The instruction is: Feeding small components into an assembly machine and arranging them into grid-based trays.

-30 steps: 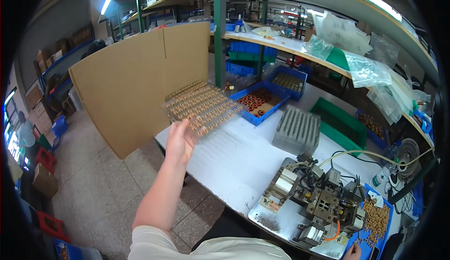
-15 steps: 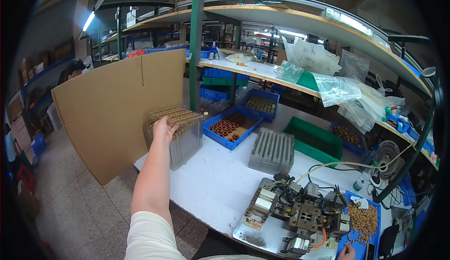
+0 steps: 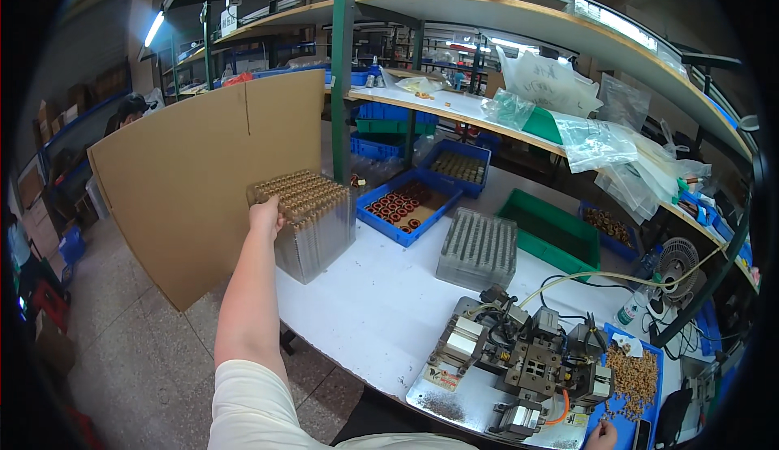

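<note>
My left hand (image 3: 265,216) is at the near left corner of the top tray (image 3: 302,193), its fingers curled on the tray's edge. Rows of brass-coloured small parts fill this tray. It rests on a tall stack of clear plastic trays (image 3: 316,249) at the table's left end. At the lower edge of the picture, my right hand (image 3: 601,436) is beside a blue tray (image 3: 654,404) of loose brass-coloured parts (image 3: 631,375). Only a bit of that hand shows, and what its fingers do is hidden.
A metal clamping machine (image 3: 527,369) stands in front of me. Behind it are a grey stack of trays (image 3: 479,247), a green bin (image 3: 552,243) and a blue bin (image 3: 410,239) with red-rimmed rings. A cardboard sheet (image 3: 203,174) rises left of the table; a green post (image 3: 342,85) carries shelves.
The top tray, seen at a low slant before, now shows its rows of parts more fully. My left hand has shifted left along its edge. My right hand stays by the blue tray.
</note>
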